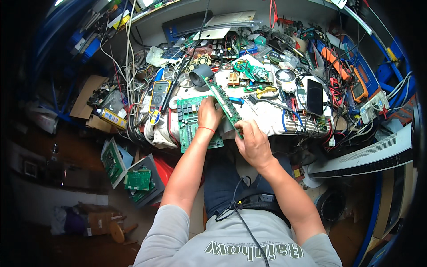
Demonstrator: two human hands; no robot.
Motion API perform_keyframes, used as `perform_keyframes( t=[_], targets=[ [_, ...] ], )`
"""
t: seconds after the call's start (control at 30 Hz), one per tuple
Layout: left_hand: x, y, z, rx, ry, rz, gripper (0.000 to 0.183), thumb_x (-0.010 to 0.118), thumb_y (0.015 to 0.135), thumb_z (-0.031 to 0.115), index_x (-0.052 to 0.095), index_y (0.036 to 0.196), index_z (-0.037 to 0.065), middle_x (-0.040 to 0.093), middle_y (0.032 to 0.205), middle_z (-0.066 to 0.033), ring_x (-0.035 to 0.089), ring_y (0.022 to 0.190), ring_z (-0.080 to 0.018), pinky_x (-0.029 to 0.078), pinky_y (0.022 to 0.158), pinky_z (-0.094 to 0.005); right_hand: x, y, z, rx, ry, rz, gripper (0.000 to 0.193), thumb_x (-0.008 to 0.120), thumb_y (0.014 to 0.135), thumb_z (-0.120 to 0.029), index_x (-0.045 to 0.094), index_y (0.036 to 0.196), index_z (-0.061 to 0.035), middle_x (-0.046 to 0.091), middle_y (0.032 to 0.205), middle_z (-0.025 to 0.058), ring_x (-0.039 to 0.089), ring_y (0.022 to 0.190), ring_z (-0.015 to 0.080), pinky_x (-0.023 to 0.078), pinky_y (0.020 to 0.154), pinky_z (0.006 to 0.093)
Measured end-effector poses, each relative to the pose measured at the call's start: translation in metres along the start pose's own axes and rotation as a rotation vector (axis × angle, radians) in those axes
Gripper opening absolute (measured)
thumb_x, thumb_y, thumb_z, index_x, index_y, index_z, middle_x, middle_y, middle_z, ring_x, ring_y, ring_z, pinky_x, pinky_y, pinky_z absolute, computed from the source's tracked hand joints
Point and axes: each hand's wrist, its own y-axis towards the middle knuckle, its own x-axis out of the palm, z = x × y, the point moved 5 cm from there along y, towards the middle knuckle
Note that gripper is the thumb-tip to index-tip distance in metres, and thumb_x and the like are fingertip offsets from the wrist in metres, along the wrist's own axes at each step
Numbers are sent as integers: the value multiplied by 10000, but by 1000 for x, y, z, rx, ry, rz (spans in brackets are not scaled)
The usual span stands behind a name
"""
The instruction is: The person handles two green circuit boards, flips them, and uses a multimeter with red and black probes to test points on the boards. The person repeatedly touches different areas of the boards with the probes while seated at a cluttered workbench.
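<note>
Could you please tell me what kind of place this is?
It is probably an electronics repair workshop. The right hand holds a green, component-covered circuit board tilted on edge; another green board with black block-shaped components lies near a yellow-framed handheld multimeter.

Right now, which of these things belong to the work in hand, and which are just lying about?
In use:
- tilted green circuit board, held by the right hand
- flat green circuit board, beneath the left hand

Lying about, it seems:
- yellow multimeter
- black phone
- yellow-handled tool
</note>
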Motion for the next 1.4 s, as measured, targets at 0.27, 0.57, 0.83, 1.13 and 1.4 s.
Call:
perform_keyframes(
  t=[0.27,0.57,0.83,1.13,1.4],
  targets=[
    [-53,-46,-18,-277,-373,105,217,707,906,148,703,1047,-17,681,992,-116,697,905,-195,544,810,-307,14,17,1,53,-21,14,404,717,767,13,574,1135,-70,609,989,148,656,791,382,557,674,450],
    [-97,-151,-38,-523,-676,140,165,661,963,99,672,1073,-24,700,985,-56,643,875,-99,528,796,-261,45,20,-20,-68,-150,-344,552,760,720,-56,548,1227,-111,551,946,108,640,819,322,543,671,435],
    [-84,-159,-11,-596,-1055,11,323,609,1025,168,595,1260,-52,707,1126,-150,689,946,-157,554,823,-269,50,5,-14,-13,-142,-375,632,832,742,-180,543,1301,-114,583,1048,115,658,874,333,556,720,422],
    [-53,-146,15,-603,-1224,-5,492,643,991,120,466,1410,-70,675,1201,-116,668,1003,-136,552,809,-265,36,-4,8,2,-185,-432,682,841,738,-215,540,1344,-125,587,1174,112,646,1009,320,562,810,417],
    [-55,-137,8,-511,-1253,46,473,647,940,1,497,1381,-85,682,1198,-128,677,1021,-152,559,859,-283,28,-4,27,-1,-138,-459,609,722,791,-89,529,1368,-112,570,1262,131,604,1141,326,540,903,446]
  ],
)
